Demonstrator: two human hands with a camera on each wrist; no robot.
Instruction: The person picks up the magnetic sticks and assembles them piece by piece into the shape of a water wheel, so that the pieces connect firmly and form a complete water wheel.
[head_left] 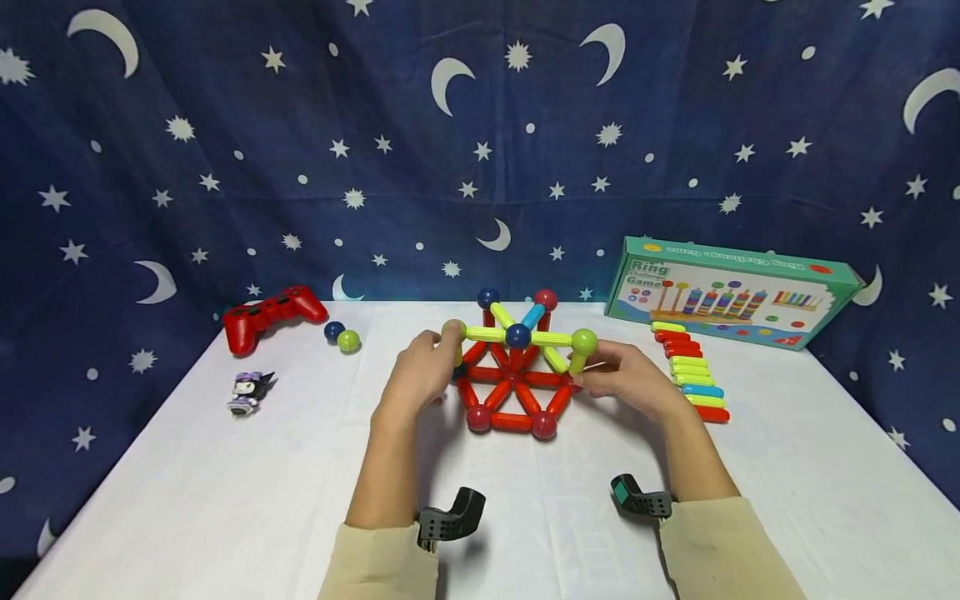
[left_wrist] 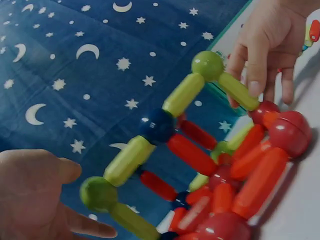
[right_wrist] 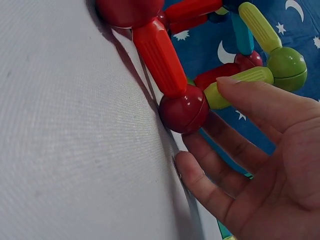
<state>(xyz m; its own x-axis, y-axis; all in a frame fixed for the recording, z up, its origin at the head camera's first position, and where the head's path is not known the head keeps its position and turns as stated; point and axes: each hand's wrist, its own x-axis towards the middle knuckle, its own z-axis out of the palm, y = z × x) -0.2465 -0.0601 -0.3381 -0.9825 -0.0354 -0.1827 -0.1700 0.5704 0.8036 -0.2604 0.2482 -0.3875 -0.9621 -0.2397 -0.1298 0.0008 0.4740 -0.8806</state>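
Note:
On the white table stands a frame of magnetic rods and balls (head_left: 512, 379), its base red spokes round a middle ball. A dark blue ball (head_left: 517, 336) links two yellow-green rods across the top, with a green ball at each outer end. My left hand (head_left: 424, 367) is by the left green ball (left_wrist: 99, 194), thumb and fingers spread apart beside it. With the right hand (head_left: 626, 375) I hold the upright yellow-green rod (right_wrist: 239, 86) under the right green ball (right_wrist: 287, 68), thumb on the rod, other fingers behind, near a red ball (right_wrist: 185, 110).
Loose rods (head_left: 693, 373) lie in a column at the right, before a Ring Challenge Game box (head_left: 727, 293). On the left are a red game controller (head_left: 273, 317), a blue ball (head_left: 334, 332), a green ball (head_left: 348, 341) and a small figurine (head_left: 248, 393). A starry cloth (head_left: 390, 225) hangs behind.

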